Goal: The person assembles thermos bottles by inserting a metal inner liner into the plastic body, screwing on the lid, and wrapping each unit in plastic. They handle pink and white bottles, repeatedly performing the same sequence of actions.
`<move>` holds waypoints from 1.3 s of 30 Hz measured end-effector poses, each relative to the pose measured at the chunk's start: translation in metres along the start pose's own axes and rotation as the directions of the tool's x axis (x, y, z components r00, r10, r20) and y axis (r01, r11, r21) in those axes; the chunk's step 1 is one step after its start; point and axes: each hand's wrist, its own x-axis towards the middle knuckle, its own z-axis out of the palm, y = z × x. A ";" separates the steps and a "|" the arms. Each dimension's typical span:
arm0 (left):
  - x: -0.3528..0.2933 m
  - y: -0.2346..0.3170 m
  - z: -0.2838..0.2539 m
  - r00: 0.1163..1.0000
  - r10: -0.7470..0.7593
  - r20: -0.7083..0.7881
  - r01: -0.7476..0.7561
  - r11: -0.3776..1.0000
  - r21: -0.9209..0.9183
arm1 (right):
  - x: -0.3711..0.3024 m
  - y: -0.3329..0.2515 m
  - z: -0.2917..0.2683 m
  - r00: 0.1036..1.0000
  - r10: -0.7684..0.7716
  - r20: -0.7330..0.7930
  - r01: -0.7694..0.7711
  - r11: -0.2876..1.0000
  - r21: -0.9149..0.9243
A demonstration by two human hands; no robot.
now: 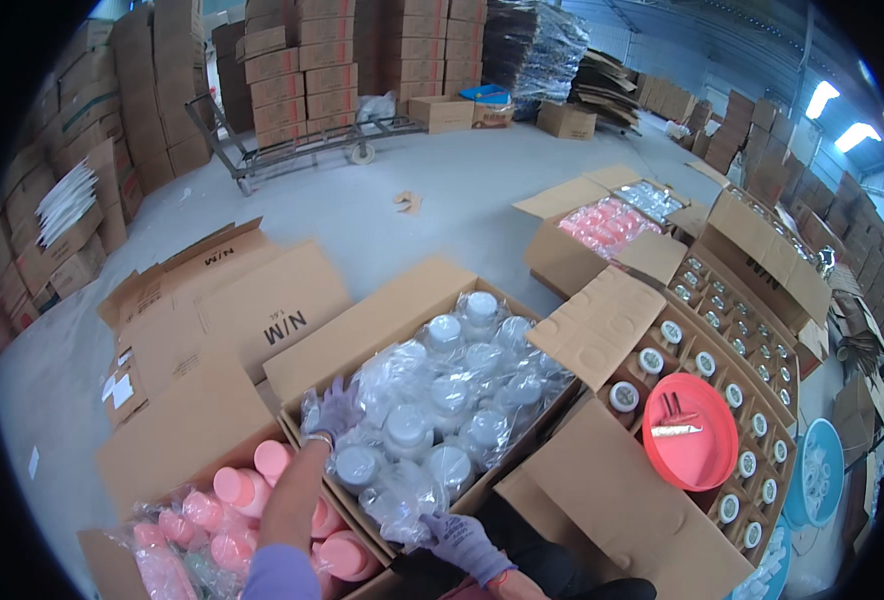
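Note:
A cardboard box (pixel 307 372) in front of me holds several clear containers (pixel 408 425) with pale lids, wrapped in clear plastic bags. My left hand (pixel 338 408), in a light purple glove, rests at the box's left side, fingers spread against the plastic. At the near edge, my right hand (pixel 457 545), gloved alike, has its fingers closed on the edge of a clear plastic bag (pixel 402 500). That bag lies loosely crumpled over the near containers. Below my left forearm, another box (pixel 202 425) holds pink bottles (pixel 237 490), partly in plastic.
To the right, a divided carton (pixel 697 330) holds jars with pale lids; a pink basin (pixel 697 455) with small tools sits on it. Flattened cardboard (pixel 252 300) lies at left. Farther off stand a flat cart (pixel 312 150), stacked cartons (pixel 327 80) and a box of pink items (pixel 572 255).

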 end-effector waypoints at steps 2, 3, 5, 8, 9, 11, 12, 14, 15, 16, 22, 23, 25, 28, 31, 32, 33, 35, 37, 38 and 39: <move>-0.004 0.024 0.000 0.992 -0.029 0.119 0.008 0.985 0.173 | -0.002 0.002 0.001 1.000 0.009 -0.010 -0.008 1.000 0.011; 0.003 0.020 0.021 0.996 -0.012 0.087 -0.008 0.975 0.222 | -0.003 0.001 -0.001 1.000 0.019 -0.005 -0.018 1.000 0.016; 0.004 -0.024 0.065 0.999 -0.042 0.029 0.030 0.942 0.334 | 0.002 -0.003 0.009 0.999 -0.006 0.032 0.006 1.000 0.003; 0.027 0.003 0.029 0.949 -0.233 0.212 0.243 0.970 -0.024 | -0.001 0.007 0.003 0.998 0.058 -0.006 -0.058 0.998 -0.018; 0.024 -0.017 0.038 0.978 -0.210 0.014 0.210 0.972 -0.108 | 0.001 0.004 -0.002 0.998 0.044 -0.035 -0.044 0.999 -0.005; 0.007 0.002 0.009 0.962 -0.252 -0.109 0.138 0.788 -0.600 | -0.002 0.010 0.002 0.963 0.026 -0.268 -0.022 1.000 0.021; 0.006 0.028 -0.015 0.951 -0.266 -0.160 0.039 0.613 -0.789 | -0.008 0.007 -0.018 0.932 0.095 -0.351 -0.064 0.993 0.096; -0.031 0.021 -0.008 0.954 -0.270 -0.132 -0.051 0.287 -0.957 | -0.006 0.004 -0.013 0.729 0.097 -0.678 0.123 0.955 0.268; -0.064 -0.017 0.036 0.955 -0.284 -0.079 -0.085 -0.012 -0.996 | 0.004 0.004 -0.001 0.719 0.012 -0.695 0.263 0.921 0.288; -0.096 -0.015 0.059 0.937 -0.329 -0.118 -0.146 -0.060 -0.987 | 0.007 0.010 0.004 0.721 -0.086 -0.688 0.278 0.945 0.173; -0.223 0.106 -0.027 0.981 -0.178 0.076 0.022 -0.288 -0.957 | -0.016 -0.021 -0.010 0.832 -0.117 -0.542 0.377 0.837 0.398; -0.225 0.114 -0.039 0.998 -0.057 -0.003 -0.008 -0.095 -0.995 | 0.007 0.006 0.037 0.902 -0.070 -0.426 0.356 0.679 0.642; -0.233 0.122 -0.060 0.976 0.162 -0.146 -0.185 0.265 -0.946 | 0.018 0.015 0.053 0.814 -0.260 -0.520 0.504 0.761 0.409; -0.230 0.127 -0.083 0.869 0.395 -0.297 -0.413 0.249 -0.876 | -0.010 -0.003 0.005 0.790 -0.272 -0.549 0.493 0.814 0.307; -0.220 0.146 -0.127 0.751 0.657 -0.067 -0.134 0.053 -0.990 | -0.036 -0.012 -0.039 0.809 -0.180 -0.560 0.419 0.845 0.334; -0.221 0.151 -0.143 0.702 0.693 -0.166 -0.281 0.055 -0.958 | -0.049 -0.017 -0.051 0.835 -0.028 -0.550 0.377 0.756 0.535; -0.219 0.159 -0.158 0.633 0.726 -0.267 -0.425 0.038 -0.904 | -0.062 -0.020 -0.063 0.837 0.132 -0.531 0.343 0.629 0.698; -0.228 0.166 -0.170 0.543 0.713 -0.444 -0.627 -0.008 -0.779 | -0.103 -0.025 -0.091 0.823 0.263 -0.504 0.086 0.819 0.567; -0.234 0.171 -0.190 0.590 0.721 -0.363 -0.537 0.015 -0.844 | -0.147 -0.008 -0.106 0.708 0.342 -0.618 -0.193 0.936 0.295; -0.234 0.164 -0.189 0.647 0.675 -0.353 -0.432 -0.057 -0.900 | -0.179 0.007 -0.102 0.649 0.386 -0.656 -0.253 0.922 0.293; -0.236 0.149 -0.172 0.755 0.618 -0.219 -0.287 0.012 -0.958 | -0.212 0.023 -0.091 0.582 0.441 -0.683 -0.339 0.895 0.290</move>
